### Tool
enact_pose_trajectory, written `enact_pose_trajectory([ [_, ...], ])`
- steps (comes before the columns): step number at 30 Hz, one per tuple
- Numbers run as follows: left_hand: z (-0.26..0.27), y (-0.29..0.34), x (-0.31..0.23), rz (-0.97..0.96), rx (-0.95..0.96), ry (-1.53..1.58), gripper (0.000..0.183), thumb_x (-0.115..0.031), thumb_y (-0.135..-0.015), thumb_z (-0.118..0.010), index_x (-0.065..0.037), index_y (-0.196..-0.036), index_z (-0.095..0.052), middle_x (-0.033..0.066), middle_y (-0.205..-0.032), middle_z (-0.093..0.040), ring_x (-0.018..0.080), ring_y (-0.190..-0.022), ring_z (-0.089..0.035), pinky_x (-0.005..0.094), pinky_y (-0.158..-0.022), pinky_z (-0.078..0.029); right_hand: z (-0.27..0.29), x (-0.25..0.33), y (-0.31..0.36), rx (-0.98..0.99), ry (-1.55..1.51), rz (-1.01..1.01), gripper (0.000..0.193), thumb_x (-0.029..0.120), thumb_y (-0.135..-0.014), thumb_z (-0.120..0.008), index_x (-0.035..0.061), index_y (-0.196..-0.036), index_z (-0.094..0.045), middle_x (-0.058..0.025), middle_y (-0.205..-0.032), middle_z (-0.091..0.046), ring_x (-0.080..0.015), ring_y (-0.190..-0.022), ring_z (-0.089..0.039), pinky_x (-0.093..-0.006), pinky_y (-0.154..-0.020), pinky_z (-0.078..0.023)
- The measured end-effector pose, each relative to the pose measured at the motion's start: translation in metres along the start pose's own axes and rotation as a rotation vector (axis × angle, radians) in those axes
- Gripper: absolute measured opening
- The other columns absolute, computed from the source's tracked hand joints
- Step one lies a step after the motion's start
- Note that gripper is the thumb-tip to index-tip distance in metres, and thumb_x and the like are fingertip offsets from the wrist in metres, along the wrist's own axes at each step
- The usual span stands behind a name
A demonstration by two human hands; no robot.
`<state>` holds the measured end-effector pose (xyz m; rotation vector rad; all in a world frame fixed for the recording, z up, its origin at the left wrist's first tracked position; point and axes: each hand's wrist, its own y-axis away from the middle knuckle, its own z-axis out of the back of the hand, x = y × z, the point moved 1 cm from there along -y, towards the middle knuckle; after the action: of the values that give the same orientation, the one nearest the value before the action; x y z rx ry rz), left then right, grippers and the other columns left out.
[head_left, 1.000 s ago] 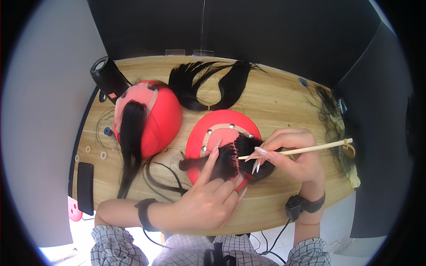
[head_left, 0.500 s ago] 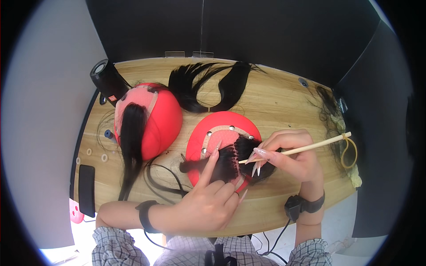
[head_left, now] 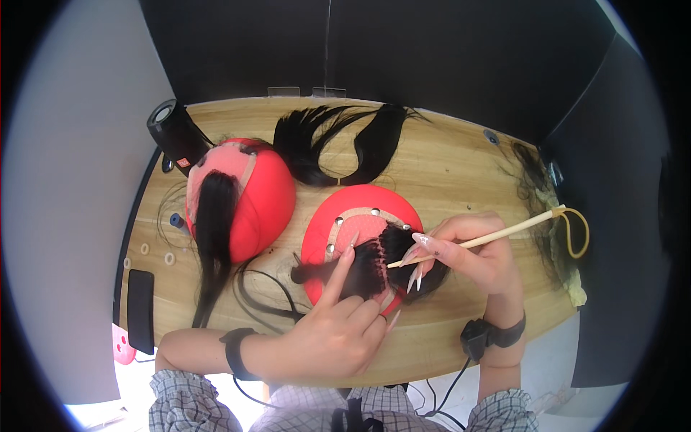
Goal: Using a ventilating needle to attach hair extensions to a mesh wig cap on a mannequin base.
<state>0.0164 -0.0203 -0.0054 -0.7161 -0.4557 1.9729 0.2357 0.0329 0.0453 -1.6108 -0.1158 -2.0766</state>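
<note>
Head view shows the pale stick (head_left: 512,228) between right fingers (head_left: 464,226).

The right hand (head_left: 461,252) holds a pale stick (head_left: 497,236) over black hair (head_left: 360,270) on a red head form (head_left: 320,222).

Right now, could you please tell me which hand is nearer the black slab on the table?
Left: the left hand is right of the black slab, at the nearer red dome; the right hand is farther right, holding a pale stick.
</note>
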Motion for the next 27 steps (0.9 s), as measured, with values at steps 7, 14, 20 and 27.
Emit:
enact_pose_trajectory([
  [7,0.000,0.000,0.000,0.004,0.003,-0.005,0.028,-0.005,-0.079,-0.071,-0.002,-0.060,-0.051,0.0046,-0.059,-0.036,0.0180,-0.051,-0.046,0.0733,-0.112,-0.026,0.000,-0.007,0.000,0.000,-0.060,-0.034,0.018,0.010,-0.096,-0.064,-0.0044,-0.093,-0.075,-0.0087,-0.077,-0.074,-0.0131,-0.074,-0.069,-0.0251,-0.070,-0.053],
  [14,-0.002,0.002,0.001,0.002,0.002,-0.003,0.027,-0.005,-0.078,-0.071,-0.002,-0.060,-0.051,0.0045,-0.059,-0.037,0.0178,-0.051,-0.046,0.0732,-0.112,-0.026,0.000,-0.011,-0.002,0.009,-0.125,-0.064,0.019,0.010,-0.096,-0.064,-0.0059,-0.091,-0.073,-0.0099,-0.078,-0.074,-0.0137,-0.075,-0.069,-0.0258,-0.071,-0.054],
  [20,-0.002,0.002,0.000,0.001,-0.014,-0.002,0.028,-0.005,-0.078,-0.071,-0.002,-0.060,-0.051,0.0046,-0.059,-0.037,0.0176,-0.051,-0.046,0.0732,-0.112,-0.026,0.001,-0.014,-0.003,0.013,-0.162,-0.063,0.019,0.009,-0.096,-0.063,-0.0072,-0.092,-0.072,-0.0113,-0.077,-0.073,-0.0153,-0.073,-0.070,-0.0263,-0.070,-0.054],
  [27,-0.001,0.001,0.001,-0.003,0.002,-0.014,0.029,-0.006,-0.079,-0.072,-0.003,-0.060,-0.050,0.0047,-0.060,-0.037,0.0177,-0.051,-0.046,0.0732,-0.111,-0.026,0.001,-0.017,-0.004,0.017,-0.178,-0.070,0.020,0.008,-0.097,-0.060,-0.0092,-0.093,-0.070,-0.0160,-0.078,-0.072,-0.0195,-0.070,-0.071,-0.0290,-0.066,-0.056],
])
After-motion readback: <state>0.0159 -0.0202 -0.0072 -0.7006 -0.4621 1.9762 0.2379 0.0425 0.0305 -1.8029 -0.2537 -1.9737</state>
